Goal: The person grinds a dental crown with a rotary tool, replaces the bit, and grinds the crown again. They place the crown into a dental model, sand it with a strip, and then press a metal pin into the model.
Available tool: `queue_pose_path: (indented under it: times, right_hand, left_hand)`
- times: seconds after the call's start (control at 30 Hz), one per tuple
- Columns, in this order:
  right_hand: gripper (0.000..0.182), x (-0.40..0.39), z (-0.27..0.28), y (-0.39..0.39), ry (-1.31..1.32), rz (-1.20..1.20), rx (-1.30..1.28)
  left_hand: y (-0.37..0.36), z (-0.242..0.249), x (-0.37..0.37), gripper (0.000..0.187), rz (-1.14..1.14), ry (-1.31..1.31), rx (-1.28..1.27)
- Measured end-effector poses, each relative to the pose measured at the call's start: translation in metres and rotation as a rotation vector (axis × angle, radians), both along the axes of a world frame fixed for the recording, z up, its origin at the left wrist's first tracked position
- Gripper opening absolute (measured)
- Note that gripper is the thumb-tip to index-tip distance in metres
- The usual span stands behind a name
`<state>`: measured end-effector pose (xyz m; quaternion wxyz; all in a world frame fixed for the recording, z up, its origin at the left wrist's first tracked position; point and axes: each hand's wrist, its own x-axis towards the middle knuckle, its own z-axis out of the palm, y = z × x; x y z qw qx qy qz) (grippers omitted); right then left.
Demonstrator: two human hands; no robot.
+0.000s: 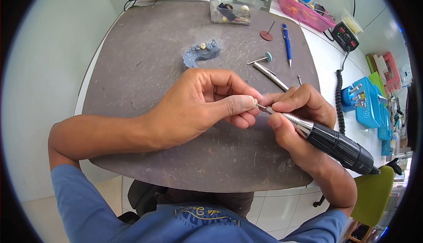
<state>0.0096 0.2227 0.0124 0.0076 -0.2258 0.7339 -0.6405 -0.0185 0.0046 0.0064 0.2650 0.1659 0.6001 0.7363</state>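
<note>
Near the middle of the grey-brown work mat, my left hand pinches a tiny pale piece between thumb and fingertips; it looks like a tooth crown, mostly hidden. My right hand is closed around a black and silver rotary handpiece. Its thin tip points left and meets the pale piece, though contact is too small to confirm. The fingertips of both hands are close together. Beyond my left hand lies a blue-grey dental model with one cream-coloured tooth on it.
On the mat lie a red disc bur, a teal wheel bur, a blue pen and a metal tool. Behind stands a clear box. At right are a pink basket, control box and blue baskets.
</note>
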Motion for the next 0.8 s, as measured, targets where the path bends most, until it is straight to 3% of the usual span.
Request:
queue_pose_path:
  times: [0.8]
  right_hand:
    - [0.014, -0.0032, -0.0036, 0.0022, 0.044, -0.013, 0.007]
  left_hand:
    - [-0.0007, 0.0006, -0.0021, 0.021, -0.032, -0.012, -0.005]
